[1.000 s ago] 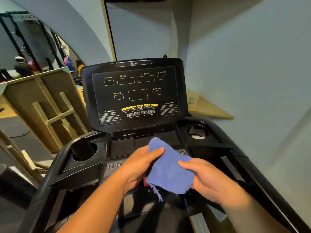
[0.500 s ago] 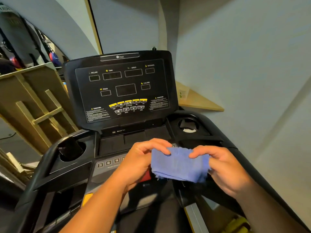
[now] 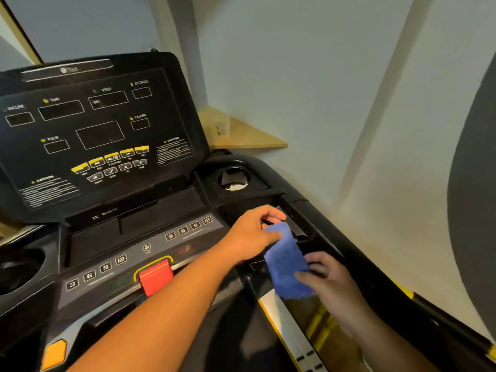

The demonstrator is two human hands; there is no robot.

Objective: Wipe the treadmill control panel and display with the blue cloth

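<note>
- the right hand [image 3: 326, 277] pinches the near end of the blue cloth [image 3: 287, 264], now pulled lengthwise instead of bunched before the chest.
- the left hand [image 3: 252, 232] grips its far end; both have shifted right, over the console's right side near the cup holder [image 3: 234, 179].
- the display [image 3: 88, 132] beyond looks untouched, so wiping probably starts at this edge.

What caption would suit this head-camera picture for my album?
Both hands, left and right, stretch a blue cloth beside the treadmill console.
</note>
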